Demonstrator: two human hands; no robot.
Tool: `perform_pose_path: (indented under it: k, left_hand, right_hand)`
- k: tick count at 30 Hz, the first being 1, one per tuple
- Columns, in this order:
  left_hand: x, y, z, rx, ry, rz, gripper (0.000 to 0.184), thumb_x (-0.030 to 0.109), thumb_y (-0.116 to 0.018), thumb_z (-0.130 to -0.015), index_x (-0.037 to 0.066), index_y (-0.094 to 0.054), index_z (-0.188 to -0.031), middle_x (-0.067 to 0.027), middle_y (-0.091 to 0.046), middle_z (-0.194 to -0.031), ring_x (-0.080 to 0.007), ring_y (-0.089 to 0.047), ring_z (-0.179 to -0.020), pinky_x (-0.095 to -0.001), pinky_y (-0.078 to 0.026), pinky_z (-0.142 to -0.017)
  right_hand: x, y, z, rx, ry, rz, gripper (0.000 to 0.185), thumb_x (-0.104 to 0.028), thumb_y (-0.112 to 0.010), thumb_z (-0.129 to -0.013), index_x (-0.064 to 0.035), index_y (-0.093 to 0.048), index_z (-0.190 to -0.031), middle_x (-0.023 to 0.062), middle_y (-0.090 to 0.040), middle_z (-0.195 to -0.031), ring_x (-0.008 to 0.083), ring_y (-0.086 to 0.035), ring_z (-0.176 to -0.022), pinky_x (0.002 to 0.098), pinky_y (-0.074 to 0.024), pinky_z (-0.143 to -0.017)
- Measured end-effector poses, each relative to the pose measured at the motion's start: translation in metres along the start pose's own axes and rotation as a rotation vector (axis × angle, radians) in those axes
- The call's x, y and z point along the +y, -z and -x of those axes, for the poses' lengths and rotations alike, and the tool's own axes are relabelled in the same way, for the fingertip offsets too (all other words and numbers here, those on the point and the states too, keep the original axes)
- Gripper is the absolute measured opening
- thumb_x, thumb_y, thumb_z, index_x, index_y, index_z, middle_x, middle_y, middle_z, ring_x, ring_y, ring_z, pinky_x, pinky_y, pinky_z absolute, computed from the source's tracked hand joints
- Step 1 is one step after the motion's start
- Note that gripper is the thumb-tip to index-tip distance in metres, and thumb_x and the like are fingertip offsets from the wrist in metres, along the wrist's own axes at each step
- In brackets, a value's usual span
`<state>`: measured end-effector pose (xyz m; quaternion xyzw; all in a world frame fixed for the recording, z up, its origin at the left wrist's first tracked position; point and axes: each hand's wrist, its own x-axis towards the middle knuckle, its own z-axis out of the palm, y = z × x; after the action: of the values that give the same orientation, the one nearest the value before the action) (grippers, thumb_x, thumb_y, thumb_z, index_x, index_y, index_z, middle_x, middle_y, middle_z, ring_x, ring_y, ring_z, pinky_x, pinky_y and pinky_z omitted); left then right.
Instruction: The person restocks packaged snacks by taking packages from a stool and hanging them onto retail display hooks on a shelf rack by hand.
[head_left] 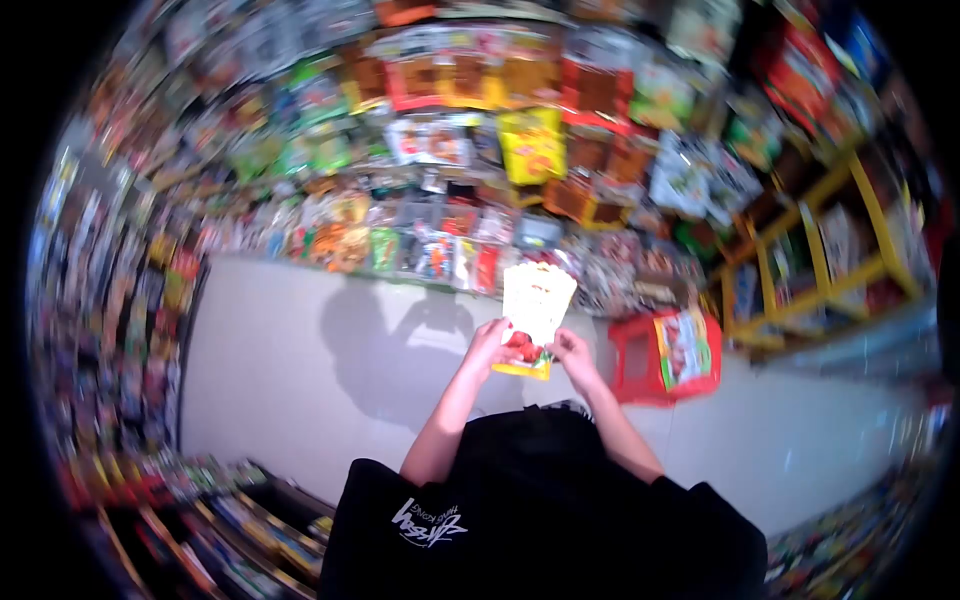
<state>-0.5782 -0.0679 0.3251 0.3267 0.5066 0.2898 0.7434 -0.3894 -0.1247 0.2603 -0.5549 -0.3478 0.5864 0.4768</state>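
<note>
A snack bag (538, 308), bright white with red pictures and a yellow lower edge, is held in front of my body. Glare washes out much of its upper part. My left hand (488, 345) grips its left side, fingers lying over the lower front. On the opposite edge, near the bottom corner, my right hand (571, 352) pinches the bag with curled fingers. To the right of that hand stands a red plastic stool (632, 358) with another colourful snack packet (684, 347) lying on top.
Shelves of packaged snacks (460, 80) curve across the front, with a yellow packet (532, 146) hanging out among them. A yellow-framed rack (830, 290) stands at the right. More packed shelves (130, 320) line the left. Pale floor (270, 370) lies between, with my shadow on it.
</note>
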Motion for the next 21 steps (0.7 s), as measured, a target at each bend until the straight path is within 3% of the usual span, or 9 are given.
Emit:
perform_pose_path:
  k: [9, 13, 21]
  left_hand:
    - [0.018, 0.235, 0.088, 0.250, -0.276, 0.209, 0.043, 0.039, -0.049, -0.090, -0.002, -0.048, -0.103, -0.0161, -0.062, -0.088, -0.0181, -0.065, -0.057, -0.0232, -0.050, -0.047]
    - [0.019, 0.291, 0.113, 0.474, -0.158, 0.218, 0.044, 0.042, -0.045, -0.091, 0.001, -0.049, -0.106, -0.0171, -0.063, -0.089, -0.0184, -0.065, -0.058, -0.0244, -0.051, -0.049]
    - [0.012, 0.382, 0.117, 0.629, -0.111, 0.397, 0.040, 0.039, -0.043, -0.093, 0.002, -0.051, -0.104, -0.0163, -0.063, -0.087, -0.0199, -0.065, -0.057, -0.0243, -0.052, -0.049]
  right_hand:
    - [0.016, -0.251, -0.045, -0.338, -0.011, 0.158, 0.007, -0.011, -0.063, -0.082, -0.0086, -0.060, -0.089, -0.0042, -0.059, -0.081, 0.0058, -0.053, -0.073, 0.0229, -0.0419, -0.064]
    - [0.023, -0.323, -0.059, -0.468, 0.003, 0.188, 0.010, -0.011, -0.065, -0.081, -0.0074, -0.061, -0.089, -0.0034, -0.059, -0.079, 0.0057, -0.053, -0.071, 0.0221, -0.0415, -0.062]
    - [0.043, -0.421, -0.105, -0.652, 0.048, 0.383, 0.017, -0.006, -0.067, -0.077, 0.0018, -0.061, -0.091, 0.0053, -0.064, -0.079, 0.0087, -0.058, -0.069, 0.0228, -0.0470, -0.064]
